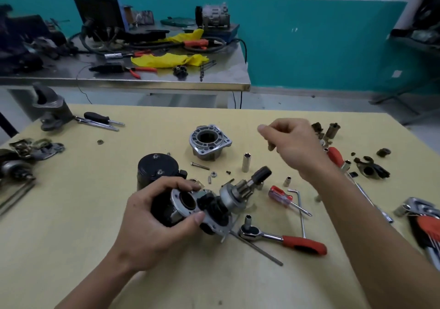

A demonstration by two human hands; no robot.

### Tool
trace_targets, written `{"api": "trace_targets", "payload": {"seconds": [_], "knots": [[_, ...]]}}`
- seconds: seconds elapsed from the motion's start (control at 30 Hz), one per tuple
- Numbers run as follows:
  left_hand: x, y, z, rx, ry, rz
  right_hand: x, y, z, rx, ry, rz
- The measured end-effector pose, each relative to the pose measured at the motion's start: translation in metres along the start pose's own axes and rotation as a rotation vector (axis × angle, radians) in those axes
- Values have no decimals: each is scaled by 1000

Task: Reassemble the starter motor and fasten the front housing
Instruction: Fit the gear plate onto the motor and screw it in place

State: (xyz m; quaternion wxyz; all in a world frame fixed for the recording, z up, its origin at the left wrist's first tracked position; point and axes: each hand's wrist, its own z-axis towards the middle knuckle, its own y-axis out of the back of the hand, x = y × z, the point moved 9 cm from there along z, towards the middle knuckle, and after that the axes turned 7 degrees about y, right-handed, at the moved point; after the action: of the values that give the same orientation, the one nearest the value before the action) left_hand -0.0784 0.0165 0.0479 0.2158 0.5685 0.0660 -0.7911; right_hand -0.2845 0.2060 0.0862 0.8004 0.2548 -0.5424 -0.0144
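Note:
My left hand [152, 218] grips the black starter motor body [188, 203] near the table's middle, tilted, with its pinion gear and shaft [252, 180] pointing up to the right. The silver front housing [209, 143] stands apart on the table behind it. A black cylindrical motor casing [157, 168] sits just behind my left hand. My right hand [292, 146] hovers above the table to the right, fingers loosely curled; a small dark piece seems to sit under them, but I cannot tell what it is.
Loose bolt [200, 165], nut [213, 173], sockets [245, 163], a red ratchet [281, 237], a red screwdriver [283, 195] and a hex key [301, 211] lie around the motor. Hex key set [426, 227] at right edge. Small parts [371, 168] far right. A metal bench with tools [166, 80] stands behind.

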Motion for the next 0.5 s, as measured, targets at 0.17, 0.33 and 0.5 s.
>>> {"api": "trace_targets", "payload": {"seconds": [0.17, 0.33, 0.5], "knots": [[2, 6, -9, 10, -26, 64, -10, -88, 9, 453, 153, -565], [-5, 1, -14, 50, -63, 46, -30, -122, 8, 539, 132, -864], [-7, -3, -14, 83, -66, 57, -35, -130, 7, 485, 95, -852]]}}
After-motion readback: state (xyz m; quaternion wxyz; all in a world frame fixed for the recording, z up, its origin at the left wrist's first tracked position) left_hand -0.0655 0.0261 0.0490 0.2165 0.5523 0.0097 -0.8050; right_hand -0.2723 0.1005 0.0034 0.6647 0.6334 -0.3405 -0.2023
